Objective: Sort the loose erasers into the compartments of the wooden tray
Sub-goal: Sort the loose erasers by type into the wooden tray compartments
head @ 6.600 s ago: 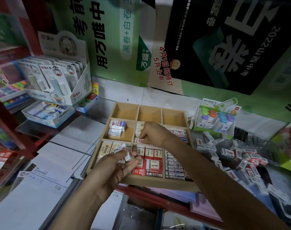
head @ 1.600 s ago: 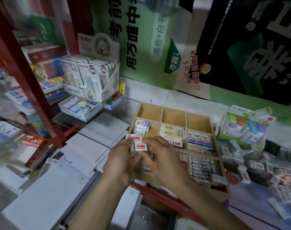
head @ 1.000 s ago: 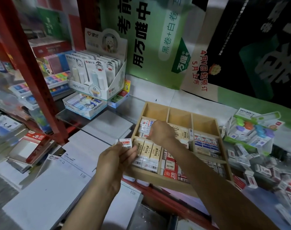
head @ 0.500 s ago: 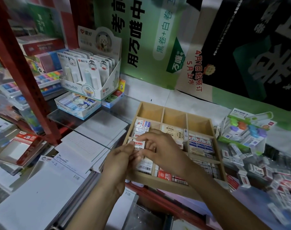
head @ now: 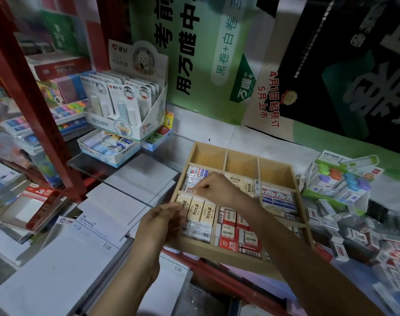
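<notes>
Nearest, at the lower left: stacks of white letter paper (head: 80, 254) on the surface. Just beyond, left hand (head: 160, 224) over the front-left compartment of the wooden tray (head: 217, 249), fingers loosely curled, tips against the cream erasers (head: 200, 209) lying there in a row; cannot tell whether anything is held inside. Beside these, in the front-middle compartment, red 2B erasers (head: 228, 236) packed close. A little farther, right hand (head: 219, 188) reaching across from the right, fingers curled, tips pinching a small white eraser (head: 190, 190) at the middle-left compartment. In the middle-right compartment, blue-and-white erasers (head: 277, 199) side by side. Then the back row (head: 242, 164) of three compartments, bare wood showing. Right of the tray, loose erasers (head: 353, 238) in a scattered heap on the surface, with a green display box (head: 340, 179) behind them. Far left, a red shelf post (head: 35, 99) and a white display box (head: 126, 103) of carded items; behind all, a green poster (head: 194, 53) on the wall.
</notes>
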A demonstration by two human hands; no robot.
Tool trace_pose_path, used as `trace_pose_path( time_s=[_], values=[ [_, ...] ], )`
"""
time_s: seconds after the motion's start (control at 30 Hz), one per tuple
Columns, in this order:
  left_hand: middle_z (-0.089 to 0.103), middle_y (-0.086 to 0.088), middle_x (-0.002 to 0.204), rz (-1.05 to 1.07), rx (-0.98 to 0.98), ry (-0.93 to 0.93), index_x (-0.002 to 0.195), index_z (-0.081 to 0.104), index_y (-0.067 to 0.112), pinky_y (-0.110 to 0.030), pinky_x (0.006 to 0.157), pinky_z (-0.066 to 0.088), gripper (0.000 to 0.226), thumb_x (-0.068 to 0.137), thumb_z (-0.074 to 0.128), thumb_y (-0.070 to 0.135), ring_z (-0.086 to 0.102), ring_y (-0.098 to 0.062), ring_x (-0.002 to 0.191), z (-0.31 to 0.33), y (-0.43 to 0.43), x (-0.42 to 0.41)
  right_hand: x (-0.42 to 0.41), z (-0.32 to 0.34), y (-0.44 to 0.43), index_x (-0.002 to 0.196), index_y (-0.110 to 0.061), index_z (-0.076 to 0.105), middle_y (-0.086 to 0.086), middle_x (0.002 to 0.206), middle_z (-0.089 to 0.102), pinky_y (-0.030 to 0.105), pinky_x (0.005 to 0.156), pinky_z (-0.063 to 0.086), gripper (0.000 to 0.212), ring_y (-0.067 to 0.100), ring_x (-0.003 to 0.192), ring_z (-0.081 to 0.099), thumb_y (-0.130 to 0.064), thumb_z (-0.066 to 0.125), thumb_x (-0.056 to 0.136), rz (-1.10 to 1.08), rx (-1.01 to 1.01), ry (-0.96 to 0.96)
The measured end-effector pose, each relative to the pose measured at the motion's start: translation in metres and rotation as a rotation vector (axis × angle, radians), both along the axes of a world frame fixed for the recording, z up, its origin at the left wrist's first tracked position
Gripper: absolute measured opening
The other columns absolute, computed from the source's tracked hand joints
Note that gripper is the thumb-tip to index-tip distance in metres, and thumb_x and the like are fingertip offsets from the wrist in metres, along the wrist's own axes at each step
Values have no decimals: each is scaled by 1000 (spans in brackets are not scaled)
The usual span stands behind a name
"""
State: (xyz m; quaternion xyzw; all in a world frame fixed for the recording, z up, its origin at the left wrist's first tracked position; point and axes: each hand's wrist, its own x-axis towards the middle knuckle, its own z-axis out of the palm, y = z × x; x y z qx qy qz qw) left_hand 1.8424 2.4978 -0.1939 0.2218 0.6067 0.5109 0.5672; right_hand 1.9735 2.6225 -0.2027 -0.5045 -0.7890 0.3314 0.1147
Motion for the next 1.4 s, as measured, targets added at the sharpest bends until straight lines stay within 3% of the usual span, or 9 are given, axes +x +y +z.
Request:
trace_pose_path(
  time_s=[0.1,0.43,0.53,0.7,0.8,1.03,1.17,1.27,1.4],
  values=[
    [71,-18,90,9,3,-24,99,67,4,-40,91,50,17,92,51,8,66,-33,93,0,0,-1,-5,-6,0,102,15,62,22,111,65,37,91,48,34,32,102,62,-16,50,95,-28,-43,-46],
    [69,-17,84,-1,30,-57,97,66,2,-37,85,51,16,90,53,8,64,-25,77,2,-2,0,-28,-11,23,97,-3,64,10,99,68,30,82,52,31,24,95,62,-26,73,78,-275,-27,-209],
    [70,-18,85,-8,23,-55,95,66,3,-34,81,52,14,90,53,7,64,-26,79,5,-2,3,-25,-5,15,78,-5,57,16,94,68,30,77,48,19,23,86,61,-20,62,88,-274,-57,-100],
    [71,-13,91,-45,33,8,99,66,8,-39,89,50,14,88,57,9,66,-26,89,9,-6,13,25,35,-17,110,-6,61,1,100,63,18,67,47,21,13,91,58,-5,49,93,-206,151,123],
    [73,-2,91,-135,97,85,93,70,18,-39,89,50,13,88,58,15,67,-21,90,13,-10,28,90,56,-50,104,-12,62,2,93,66,22,73,51,16,11,82,64,-7,53,92,-238,241,253],
    [73,-1,70,-590,135,19,61,75,19,-27,64,55,52,92,42,-5,69,-15,66,7,-5,116,281,29,-135,88,8,64,25,81,65,30,65,42,16,33,74,61,-5,55,91,-670,224,-160],
    [74,-7,79,-642,169,35,79,72,12,-28,71,55,35,91,43,-5,69,-21,77,7,-24,170,333,1,-181,75,11,58,28,72,58,32,54,26,28,39,70,58,-12,52,91,-877,242,-261],
    [74,-4,79,-672,173,40,82,69,12,-29,75,53,30,92,45,-4,69,-22,82,5,-35,195,327,-20,-189,97,9,60,25,96,62,26,62,37,22,39,89,56,-12,56,92,-910,178,-176],
    [74,0,77,-734,144,112,82,69,14,-27,69,49,29,94,46,1,67,-19,84,-3,-40,212,310,-51,-176,115,-1,53,20,117,51,40,80,42,36,38,108,48,-25,60,89,-1002,282,-300]
  ],
)
